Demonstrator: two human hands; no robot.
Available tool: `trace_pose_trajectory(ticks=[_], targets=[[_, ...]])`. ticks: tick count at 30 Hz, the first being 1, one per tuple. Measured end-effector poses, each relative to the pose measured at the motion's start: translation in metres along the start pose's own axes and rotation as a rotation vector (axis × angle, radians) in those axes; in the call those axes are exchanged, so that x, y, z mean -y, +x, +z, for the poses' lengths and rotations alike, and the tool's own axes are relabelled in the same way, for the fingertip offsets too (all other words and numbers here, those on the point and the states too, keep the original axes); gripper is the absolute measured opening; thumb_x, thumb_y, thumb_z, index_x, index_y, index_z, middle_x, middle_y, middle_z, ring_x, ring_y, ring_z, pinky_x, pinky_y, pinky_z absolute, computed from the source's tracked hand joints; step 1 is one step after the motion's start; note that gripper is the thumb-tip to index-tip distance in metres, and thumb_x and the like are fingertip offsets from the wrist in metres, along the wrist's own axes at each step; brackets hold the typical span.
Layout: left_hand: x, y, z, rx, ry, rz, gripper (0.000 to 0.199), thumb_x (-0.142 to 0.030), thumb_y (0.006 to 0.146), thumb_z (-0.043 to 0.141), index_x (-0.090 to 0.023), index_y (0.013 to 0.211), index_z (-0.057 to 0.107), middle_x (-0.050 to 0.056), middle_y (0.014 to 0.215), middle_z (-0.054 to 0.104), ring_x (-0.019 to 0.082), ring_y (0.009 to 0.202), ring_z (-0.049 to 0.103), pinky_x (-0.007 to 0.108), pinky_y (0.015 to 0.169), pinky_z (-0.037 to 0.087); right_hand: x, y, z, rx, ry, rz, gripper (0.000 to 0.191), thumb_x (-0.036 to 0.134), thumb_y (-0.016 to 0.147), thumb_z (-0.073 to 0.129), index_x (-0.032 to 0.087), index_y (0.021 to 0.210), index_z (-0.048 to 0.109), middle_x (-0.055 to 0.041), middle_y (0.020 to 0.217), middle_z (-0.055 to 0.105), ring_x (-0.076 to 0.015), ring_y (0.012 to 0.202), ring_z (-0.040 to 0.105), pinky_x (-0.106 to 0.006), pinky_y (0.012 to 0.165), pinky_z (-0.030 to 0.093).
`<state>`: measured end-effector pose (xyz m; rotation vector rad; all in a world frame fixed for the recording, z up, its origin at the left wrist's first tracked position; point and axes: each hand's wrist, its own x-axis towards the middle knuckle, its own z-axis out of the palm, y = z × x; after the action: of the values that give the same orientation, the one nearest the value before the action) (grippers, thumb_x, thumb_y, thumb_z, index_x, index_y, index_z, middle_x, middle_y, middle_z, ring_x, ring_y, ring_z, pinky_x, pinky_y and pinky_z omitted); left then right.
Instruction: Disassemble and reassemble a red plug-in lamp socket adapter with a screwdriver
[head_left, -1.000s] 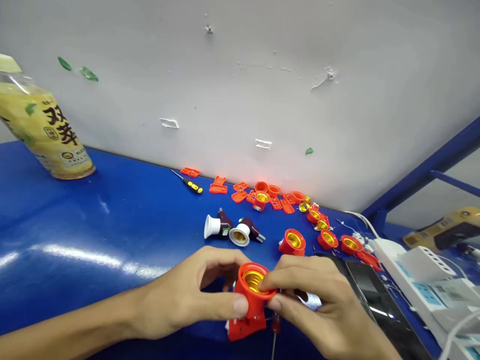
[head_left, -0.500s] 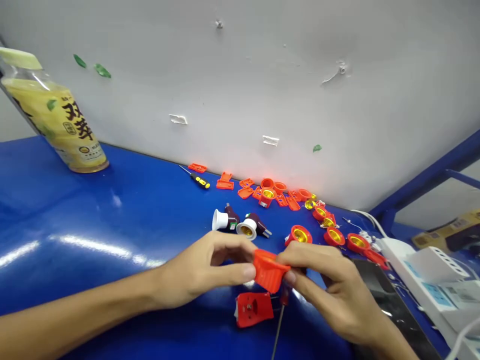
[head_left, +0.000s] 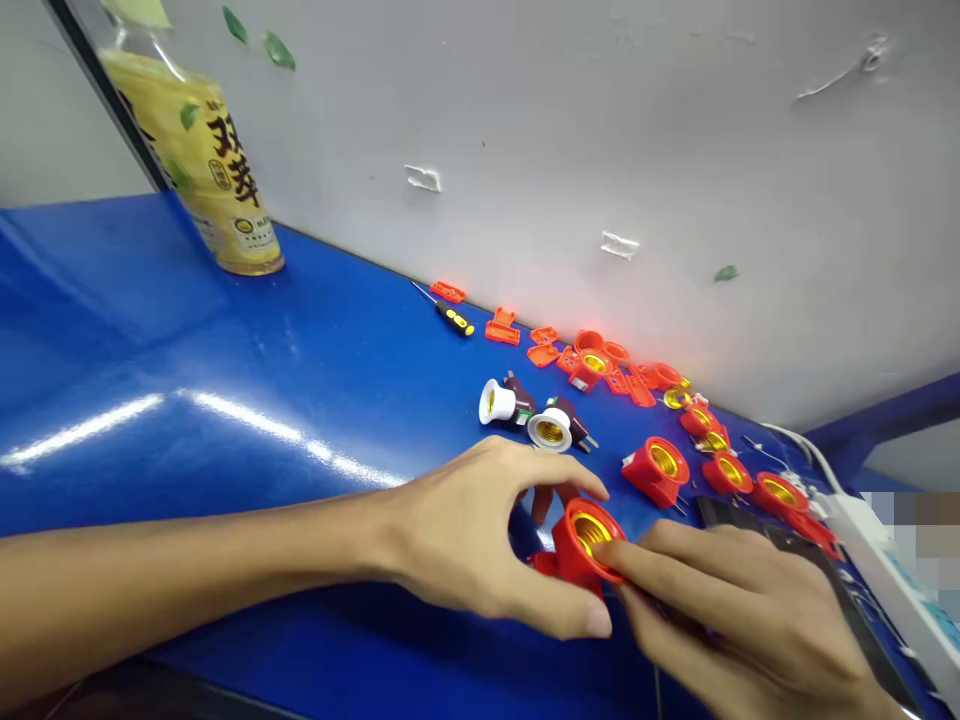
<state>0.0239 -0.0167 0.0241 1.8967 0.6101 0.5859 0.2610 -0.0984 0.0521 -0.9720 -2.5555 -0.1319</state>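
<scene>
Over a blue bench, left hand arched, right hand slanted, both gripping red lamp socket

Large dark Chinese characters reading 双萃 run down the yellow label of a clear plastic drink bottle at the upper left of the frame. Below them, a small oval emblem and the surrounding print are too small to read.

Bare left hand and right hand, slim build, long thin fingers, nails cut short, rounded thumbnail. Left forearm thin, smooth, bare right out to the frame edge.
</scene>
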Motion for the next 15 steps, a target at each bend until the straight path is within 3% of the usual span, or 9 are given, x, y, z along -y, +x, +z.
trace_pose_trajectory(ticks=[3,6,10,15], targets=[[0.002,-0.001,0.007,-0.025,0.066,0.044,0.054,-0.036,0.072,0.095,-0.019,0.121,0.076,0.002,0.109,0.080,0.022,0.095,0.072,0.029,0.083,0.052,0.003,0.002,0.002,-0.028,0.020,0.011,0.019,0.013,0.101,0.057,0.021,0.116,0.065,-0.0022,0.089,0.078,-0.0103,0.058,0.068,-0.024,0.052,0.048],[0.006,0.001,0.006,0.033,-0.005,0.088,0.040,-0.026,0.078,0.090,-0.019,0.115,0.076,-0.001,0.106,0.080,0.018,0.095,0.074,0.026,0.088,0.053,0.001,0.003,-0.001,-0.100,0.072,0.056,0.020,0.014,0.102,0.057,0.021,0.118,0.067,0.0002,0.081,0.075,-0.0099,0.058,0.067,-0.023,0.052,0.047],[0.005,0.003,0.000,0.095,-0.032,0.057,0.042,-0.019,0.076,0.088,-0.023,0.115,0.074,-0.005,0.108,0.079,0.016,0.099,0.073,0.023,0.092,0.053,-0.008,0.004,-0.009,-0.243,0.063,0.141,0.018,0.008,0.097,0.061,0.017,0.109,0.071,0.0026,0.070,0.071,-0.0086,0.056,0.065,-0.022,0.054,0.049],[0.000,0.002,-0.003,0.137,-0.047,0.007,0.037,-0.014,0.076,0.082,-0.023,0.108,0.069,-0.006,0.102,0.075,0.015,0.094,0.072,0.021,0.088,0.056,-0.017,0.002,-0.007,-0.308,0.085,0.156,0.014,0.007,0.096,0.064,0.014,0.104,0.073,0.0010,0.071,0.071,-0.0096,0.058,0.064,-0.023,0.059,0.051]])
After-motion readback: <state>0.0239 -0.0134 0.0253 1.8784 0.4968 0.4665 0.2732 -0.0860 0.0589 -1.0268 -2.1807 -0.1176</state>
